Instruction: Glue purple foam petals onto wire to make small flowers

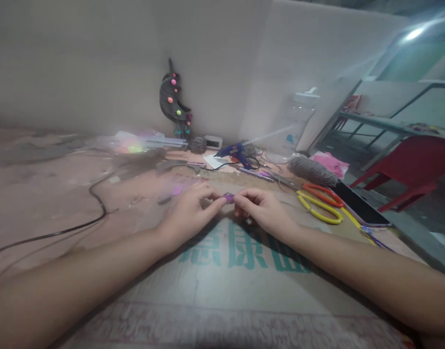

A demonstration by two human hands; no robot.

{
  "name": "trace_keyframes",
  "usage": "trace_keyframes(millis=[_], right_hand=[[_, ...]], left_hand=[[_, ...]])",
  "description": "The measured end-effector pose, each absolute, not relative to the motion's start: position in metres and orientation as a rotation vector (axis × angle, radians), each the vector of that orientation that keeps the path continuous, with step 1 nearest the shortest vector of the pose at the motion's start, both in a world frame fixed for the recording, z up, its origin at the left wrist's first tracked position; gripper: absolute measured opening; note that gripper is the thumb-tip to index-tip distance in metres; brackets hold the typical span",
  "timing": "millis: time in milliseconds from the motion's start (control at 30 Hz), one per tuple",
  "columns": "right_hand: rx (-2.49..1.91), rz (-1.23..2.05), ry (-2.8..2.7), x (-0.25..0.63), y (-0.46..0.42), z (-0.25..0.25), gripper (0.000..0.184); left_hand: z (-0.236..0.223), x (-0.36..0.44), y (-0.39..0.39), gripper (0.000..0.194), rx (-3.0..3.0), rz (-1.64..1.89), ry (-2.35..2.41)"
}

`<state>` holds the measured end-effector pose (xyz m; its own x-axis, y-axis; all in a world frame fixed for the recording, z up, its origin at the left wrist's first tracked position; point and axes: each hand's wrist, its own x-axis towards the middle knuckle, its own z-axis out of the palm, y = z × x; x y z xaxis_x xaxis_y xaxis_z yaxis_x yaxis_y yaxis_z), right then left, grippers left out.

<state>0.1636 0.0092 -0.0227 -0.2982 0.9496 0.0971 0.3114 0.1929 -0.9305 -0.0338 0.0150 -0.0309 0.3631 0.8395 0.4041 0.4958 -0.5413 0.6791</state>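
Between the fingertips of both hands sits a small purple piece (229, 198), its material too small to make out. My left hand (195, 208) pinches its left end with thumb and forefinger. At the right end, my right hand (261, 208) grips it the same way. Both hands are just above a cardboard sheet (215, 291) printed with green characters. Another flat purple scrap (177, 190) lies on the sheet, beyond my left hand.
Scissors (320, 203) with red and yellow handles lie right, beside a phone (360, 206) and grey yarn (313, 169). A blue glue gun (237, 152), a clear bottle (295, 121) and a moon-shaped ornament (169, 99) are at the back. A black cable (62, 233) crosses the left.
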Motion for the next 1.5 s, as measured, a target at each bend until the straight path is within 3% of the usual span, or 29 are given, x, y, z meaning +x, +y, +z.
trace_keyframes(millis=[133, 333, 600, 1067, 1500], right_hand=[[-1.217, 0.869, -1.812, 0.176, 0.023, -0.014, 0.043], [-1.353, 0.507, -1.835, 0.218, 0.076, -0.003, 0.028], [-1.577, 0.418, -1.917, 0.223, 0.143, -0.005, 0.058], [-1.764, 0.328, -1.835, 0.181, 0.186, -0.020, 0.022], [-1.498, 0.488, -1.793, 0.193, 0.097, 0.033, 0.023]], left_hand=[[-0.031, -0.033, 0.012, 0.029, 1.948, 0.984, 1.101], [-0.032, -0.032, 0.012, 0.029, 1.853, 0.928, 1.081], [-0.034, -0.033, 0.019, 0.031, 1.671, 1.116, 1.087], [-0.041, -0.033, 0.023, 0.025, 1.628, 1.095, 1.050], [-0.042, -0.033, 0.024, 0.025, 1.699, 1.071, 1.103]])
